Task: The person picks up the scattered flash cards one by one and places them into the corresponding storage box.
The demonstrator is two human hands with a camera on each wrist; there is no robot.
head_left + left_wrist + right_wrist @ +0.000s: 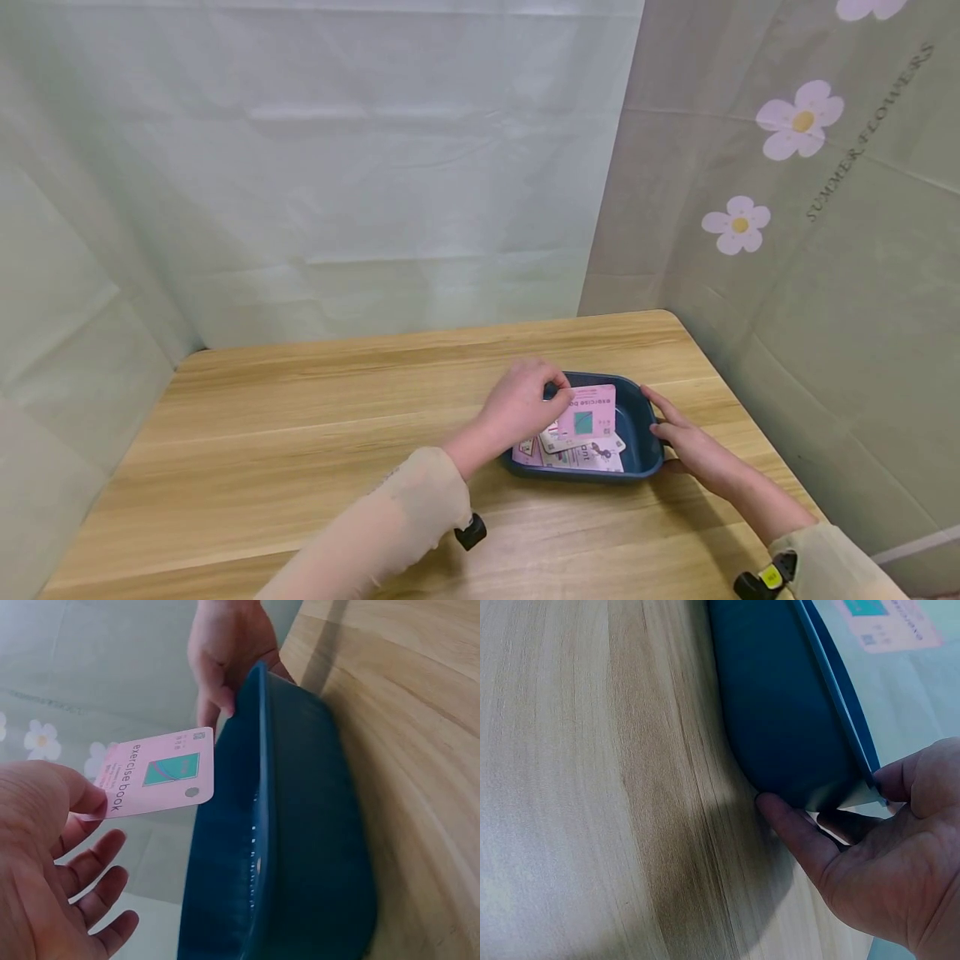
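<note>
A pink card (169, 771) printed "exercise book" is pinched at one edge between the thumb and forefinger of my left hand (52, 847). In the head view, that hand (525, 396) holds the card over a dark blue rectangular bin (641, 429). Several other printed cards (600, 454) lie inside the bin, partly covered by the held card. At the bin's right end my right hand (701, 454) grips the rim, thumb on top. The right wrist view shows its fingers (799, 832) under and against the bin's outer end.
The wooden table (300, 442) carries the bin near its right side. Pale curtains (375, 167) stand behind the table and along both sides, with printed flowers (801, 121) on the right one. A small black wrist device (471, 532) is on the left sleeve.
</note>
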